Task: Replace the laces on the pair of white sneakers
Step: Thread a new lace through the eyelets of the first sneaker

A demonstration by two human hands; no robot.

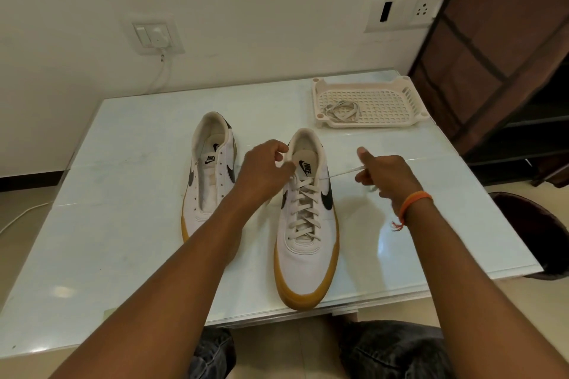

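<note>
The left hand (264, 168) pinches the collar of the laced shoe (308, 218); the right hand (381, 175) grips its lace end (345, 172), drawn taut sideways. Left of the left hand lies the unlaced shoe (211, 172). Beyond the right hand, a tray (385, 101) holds a loose lace (341, 111) on the worktop (123, 240).

The left hand (264, 169) covers the laced shoe's (308, 240) collar at 9 o'clock, so its finger grip is hard to see. Its arm hides part of the other shoe's (209, 169) toe. Below the right hand (385, 175) the lace (345, 172) blurs. The tabletop (123, 240) runs off the bottom edge at 7 o'clock.
</note>
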